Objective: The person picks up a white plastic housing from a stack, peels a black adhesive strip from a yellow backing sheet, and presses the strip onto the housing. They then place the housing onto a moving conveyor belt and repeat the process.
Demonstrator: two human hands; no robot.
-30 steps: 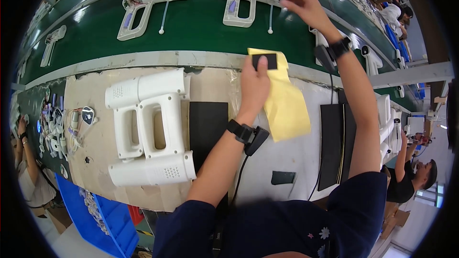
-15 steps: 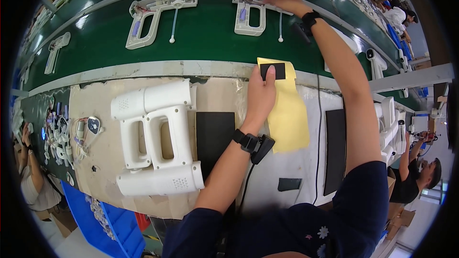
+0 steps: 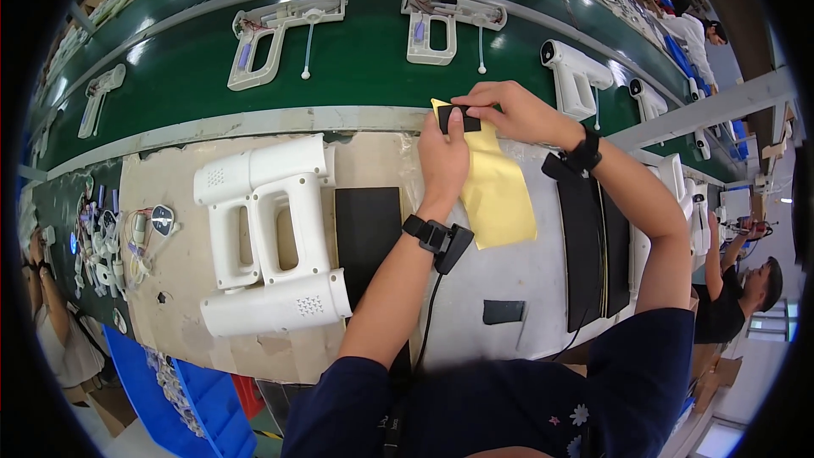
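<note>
My left hand (image 3: 445, 161) grips a yellow backing sheet (image 3: 498, 195), with its thumb on a small black rectangular pad (image 3: 462, 123) at the sheet's upper end. Over the pad's far edge, my right hand (image 3: 526, 114) has its fingers pinched together; they partly hide the pad there. Beyond my hands, an open white gun-shaped housing (image 3: 443, 57) lies on the green belt, with wires, a purple part and a dark patch inside. Another open housing (image 3: 254, 76) lies to its left.
Two white shells (image 3: 297, 229) lie on the cardboard-covered bench at left, beside a black sheet (image 3: 367, 237). Dark strips (image 3: 581, 263) and a small dark piece (image 3: 503, 311) are at right. Loose electronic parts (image 3: 102, 242) lie far left. Closed white devices (image 3: 577, 89) stand on the belt. Other people work at both sides.
My right hand has left the open housing on the belt and come back to the black pad on the yellow sheet. My left hand keeps its hold and has shifted slightly left.
</note>
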